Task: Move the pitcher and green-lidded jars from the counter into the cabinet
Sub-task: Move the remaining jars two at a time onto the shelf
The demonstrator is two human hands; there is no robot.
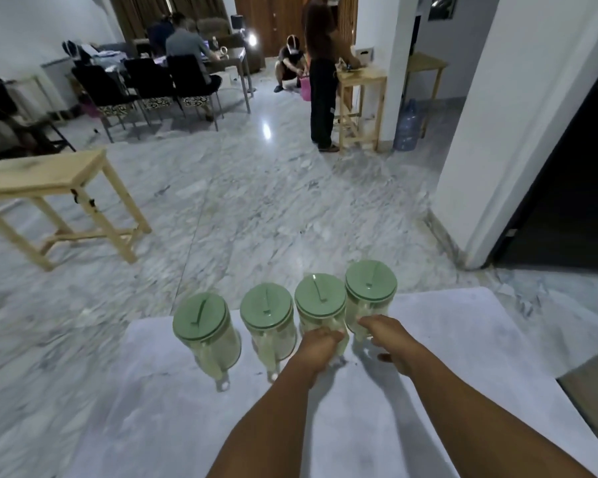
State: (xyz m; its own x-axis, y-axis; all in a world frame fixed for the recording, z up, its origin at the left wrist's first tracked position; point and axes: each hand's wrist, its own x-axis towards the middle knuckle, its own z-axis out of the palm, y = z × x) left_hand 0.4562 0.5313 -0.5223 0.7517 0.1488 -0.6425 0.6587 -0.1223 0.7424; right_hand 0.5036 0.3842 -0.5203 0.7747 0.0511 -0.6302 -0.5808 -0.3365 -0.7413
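**Both hands on the two right-hand jars at the counter's far edge**

Four green-lidded jars stand upright in a row along the far edge of the pale counter [428, 339], clear-walled, each with a handle facing the person. From left: the first jar [204, 326], the second jar [268, 319], the third jar [320, 301] and the fourth jar [371, 284], close together, the last two almost touching.

The left hand [320, 350] is closed around the near side of the third jar, at its handle, fingers curled over it and hiding the lower body. The right hand [389, 336] lies against the near base of the fourth jar, fingers reaching to its wall and thumb spread low toward the counter; whether it has a full grip cannot be told. Both forearms come in from the bottom edge, converging on the jars.

Beyond the counter lies marble floor [256, 201], with a wooden table [38, 174] to the left and a white pillar [497, 132] to the right.
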